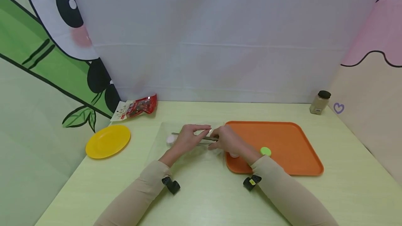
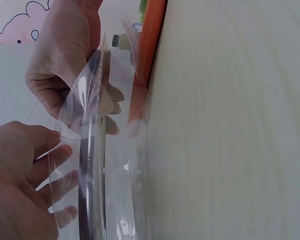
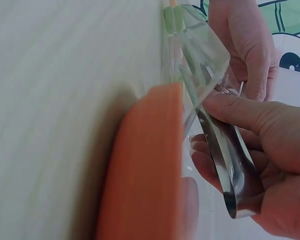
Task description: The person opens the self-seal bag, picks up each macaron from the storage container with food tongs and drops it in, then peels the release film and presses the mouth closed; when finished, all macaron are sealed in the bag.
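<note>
A pair of metal tongs (image 3: pixel 230 165) lies in my right hand (image 3: pixel 270 145), the thumb above and the fingers curled below. Clear plastic film (image 2: pixel 82 95), which looks like a bag, covers part of the tongs. My left hand (image 1: pixel 188 138) pinches the film's edge close to the right fingertips, its other fingers spread in the left wrist view. Both hands are above a clear sheet or shallow tray (image 1: pixel 157 145) on the table. Beside the left hand sits a pale pinkish round piece (image 1: pixel 171 139). What lies under the hands is partly hidden.
An orange tray (image 1: pixel 276 138) sits under the right forearm, with a light green round piece (image 1: pixel 265 151) on it. A yellow plate (image 1: pixel 108 141) lies at the left edge. Behind stand a red snack packet (image 1: pixel 142 106) and a black-capped jar (image 1: pixel 319 103).
</note>
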{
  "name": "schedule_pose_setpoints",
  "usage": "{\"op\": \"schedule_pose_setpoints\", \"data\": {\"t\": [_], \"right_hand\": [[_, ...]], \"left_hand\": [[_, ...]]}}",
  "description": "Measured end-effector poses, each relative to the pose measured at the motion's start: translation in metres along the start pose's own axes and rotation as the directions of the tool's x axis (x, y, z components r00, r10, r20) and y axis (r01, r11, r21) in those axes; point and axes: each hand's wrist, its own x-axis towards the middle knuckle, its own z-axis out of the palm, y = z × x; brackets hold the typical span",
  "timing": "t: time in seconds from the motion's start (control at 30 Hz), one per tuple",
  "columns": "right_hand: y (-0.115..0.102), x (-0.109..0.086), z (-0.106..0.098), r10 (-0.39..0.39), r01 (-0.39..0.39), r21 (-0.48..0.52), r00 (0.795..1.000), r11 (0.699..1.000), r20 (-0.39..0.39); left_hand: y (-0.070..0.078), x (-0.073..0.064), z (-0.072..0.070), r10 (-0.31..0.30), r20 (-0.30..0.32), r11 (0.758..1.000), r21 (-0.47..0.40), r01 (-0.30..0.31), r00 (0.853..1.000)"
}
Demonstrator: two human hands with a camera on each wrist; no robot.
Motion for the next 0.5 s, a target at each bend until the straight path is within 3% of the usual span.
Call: {"op": "schedule_pose_setpoints", "data": {"t": [0.27,0.5], "right_hand": [[0.002,0.001,-0.002,0.012,-0.012,0.01,0.998,1.0,-0.059],[0.001,-0.001,-0.014,0.04,-0.039,0.016,0.998,0.999,-0.047]], "left_hand": [[-0.002,0.001,0.001,0.025,-0.009,1.0,0.008,-0.025,1.0],[-0.001,0.0,0.001,0.019,-0.027,1.0,-0.009,-0.019,0.999]]}}
